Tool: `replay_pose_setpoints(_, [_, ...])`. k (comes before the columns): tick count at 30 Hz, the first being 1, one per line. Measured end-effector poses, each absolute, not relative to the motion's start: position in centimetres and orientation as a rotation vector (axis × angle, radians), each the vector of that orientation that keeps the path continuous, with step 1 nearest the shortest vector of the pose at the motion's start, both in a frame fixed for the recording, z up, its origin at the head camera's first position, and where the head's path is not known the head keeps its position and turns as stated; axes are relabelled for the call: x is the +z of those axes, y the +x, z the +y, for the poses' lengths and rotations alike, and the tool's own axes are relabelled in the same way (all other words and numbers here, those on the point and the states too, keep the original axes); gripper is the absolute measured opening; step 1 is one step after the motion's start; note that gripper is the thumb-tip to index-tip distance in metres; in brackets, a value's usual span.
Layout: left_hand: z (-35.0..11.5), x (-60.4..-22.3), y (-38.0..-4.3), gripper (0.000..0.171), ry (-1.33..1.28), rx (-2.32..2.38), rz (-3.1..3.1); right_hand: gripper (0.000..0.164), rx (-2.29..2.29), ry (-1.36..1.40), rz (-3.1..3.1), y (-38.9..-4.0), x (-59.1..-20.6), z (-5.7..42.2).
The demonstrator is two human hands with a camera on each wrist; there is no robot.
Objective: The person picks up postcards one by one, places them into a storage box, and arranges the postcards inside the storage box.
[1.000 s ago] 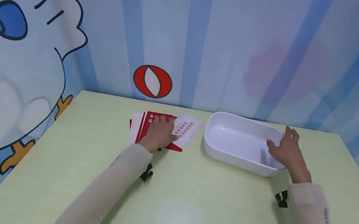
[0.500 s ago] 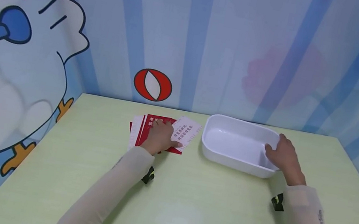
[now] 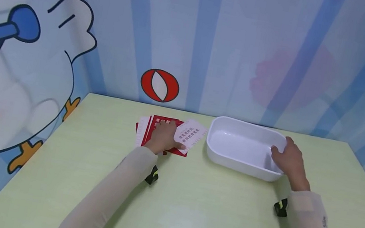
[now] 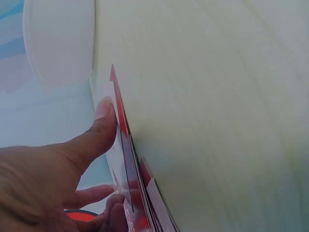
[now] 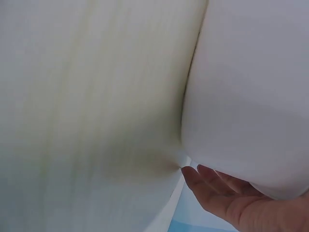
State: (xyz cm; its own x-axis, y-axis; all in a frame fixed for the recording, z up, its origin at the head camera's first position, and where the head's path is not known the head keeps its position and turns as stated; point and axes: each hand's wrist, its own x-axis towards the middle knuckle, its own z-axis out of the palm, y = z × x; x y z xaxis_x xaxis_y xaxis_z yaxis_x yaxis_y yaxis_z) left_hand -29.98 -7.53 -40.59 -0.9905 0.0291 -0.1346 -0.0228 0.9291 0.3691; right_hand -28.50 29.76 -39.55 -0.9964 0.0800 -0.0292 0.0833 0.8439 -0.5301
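Observation:
Several red and white printed cards [image 3: 190, 134] lie overlapped in a loose pile near the table's back edge. My left hand [image 3: 163, 137] rests on top of the pile, fingers spread. In the left wrist view its straight thumb [image 4: 105, 123] touches the face of a white card, and the cards' edges [image 4: 129, 166] show in layers. To the right stands a shallow white plastic bin [image 3: 232, 164] with rounded corners. My right hand [image 3: 290, 161] grips its right end, thumb inside and fingers outside. In the right wrist view these fingers [image 5: 207, 195] lie against the bin's outer wall [image 5: 241, 96].
The pale green table [image 3: 198, 210] ends at a blue striped backdrop [image 3: 229, 57] just behind the cards and bin. A printed cartoon bird [image 3: 7, 91] covers the left wall. Small dark wrist pieces [image 3: 152, 175] show beneath both cuffs.
My right hand's fingers have come down onto the bin's right end, and the bin has shifted slightly left towards the cards. My left hand stays on the pile. The head view has shifted slightly.

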Motion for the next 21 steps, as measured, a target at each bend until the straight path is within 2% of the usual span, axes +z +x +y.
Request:
replay_pose_setpoints(7, [-7.94,-40.73,-30.31,0.079,0.0,0.576,2.944,0.072,-0.937,0.167,2.988,-28.56,-39.8,29.53])
replay_pose_setpoints(15, [-7.88,-40.56,-30.35,0.087,0.078,0.569,3.024,0.062,-1.098,0.201,2.946,-28.51,-39.55,29.56])
replay_pose_setpoints(21, [-8.32,-40.41,-29.95,0.086,0.059,0.784,2.91,0.058,-1.103,0.21,2.941,-28.53,-39.37,29.29])
